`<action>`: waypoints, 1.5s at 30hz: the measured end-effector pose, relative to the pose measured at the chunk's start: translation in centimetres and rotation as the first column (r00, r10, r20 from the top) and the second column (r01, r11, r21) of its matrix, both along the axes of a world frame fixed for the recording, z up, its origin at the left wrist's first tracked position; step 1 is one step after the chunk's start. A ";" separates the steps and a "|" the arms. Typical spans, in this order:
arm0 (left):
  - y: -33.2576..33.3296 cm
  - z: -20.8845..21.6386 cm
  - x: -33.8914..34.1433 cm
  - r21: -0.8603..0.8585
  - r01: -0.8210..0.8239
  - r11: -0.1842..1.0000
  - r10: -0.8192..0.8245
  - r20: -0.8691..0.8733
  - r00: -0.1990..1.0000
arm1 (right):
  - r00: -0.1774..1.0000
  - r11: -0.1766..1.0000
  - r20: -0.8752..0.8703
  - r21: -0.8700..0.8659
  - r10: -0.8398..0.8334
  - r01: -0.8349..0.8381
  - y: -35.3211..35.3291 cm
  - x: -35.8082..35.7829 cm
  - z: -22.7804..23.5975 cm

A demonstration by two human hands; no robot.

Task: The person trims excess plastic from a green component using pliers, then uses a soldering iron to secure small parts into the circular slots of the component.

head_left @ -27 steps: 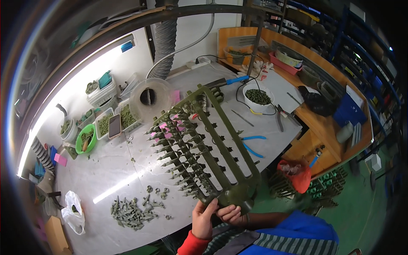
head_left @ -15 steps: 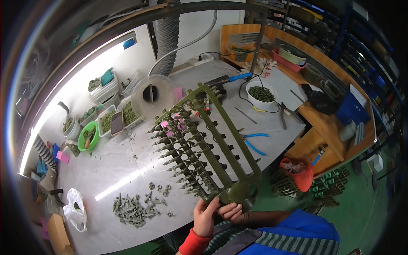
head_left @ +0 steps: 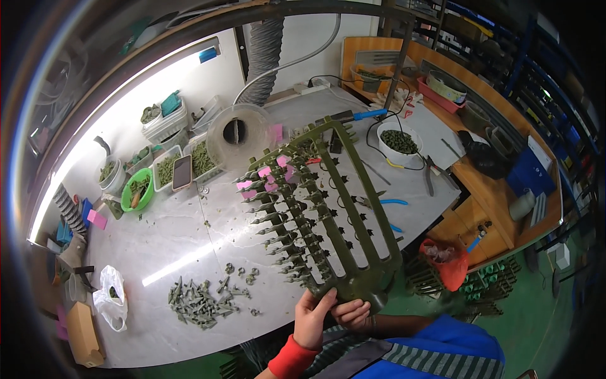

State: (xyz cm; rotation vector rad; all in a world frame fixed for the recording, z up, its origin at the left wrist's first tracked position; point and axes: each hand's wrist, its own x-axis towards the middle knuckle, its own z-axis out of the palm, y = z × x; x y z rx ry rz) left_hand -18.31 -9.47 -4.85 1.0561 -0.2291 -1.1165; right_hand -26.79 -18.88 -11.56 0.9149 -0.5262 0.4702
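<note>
An olive-green wax tree (head_left: 374, 287), a long slotted frame with rows of small pointed parts along its bars, is held tilted over the table's near right edge. My left hand (head_left: 314, 318), above a red cuff, grips its near end with the thumb on top. Beside it, my right hand (head_left: 351, 314) has its fingers closed round the same end; part of that hand is hidden. To the left lies a pile of loose pointed green parts (head_left: 199, 306). Blue-handled pliers (head_left: 392, 202) are partly covered by the frame.
Tubs of green parts and a phone (head_left: 182, 172) stand at the back left near a green basket (head_left: 137, 191). A white bowl (head_left: 399, 158) of green pellets, dark pliers (head_left: 429, 177) and a blue-handled tool (head_left: 370, 114) lie far right. A red bag (head_left: 450, 271) hangs beside the table.
The wax tree has swung a little to the right and now covers more of the blue-handled pliers. Both hands keep their hold on it. The view has turned slightly.
</note>
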 end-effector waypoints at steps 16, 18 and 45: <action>0.0 0.6 -0.5 -0.013 -0.005 1.000 0.005 0.019 1.000 | 0.999 0.998 0.033 0.056 0.016 -0.018 0.4 -0.4 0.4; 0.1 0.3 -0.4 -0.013 -0.010 1.000 0.011 0.027 1.000 | 0.999 0.998 0.019 0.058 0.030 -0.031 0.5 -0.6 0.5; 0.5 2.5 0.1 -0.176 0.087 0.981 -0.116 -0.166 0.979 | 0.913 0.924 -0.158 0.142 0.376 -0.355 -1.4 -3.3 1.9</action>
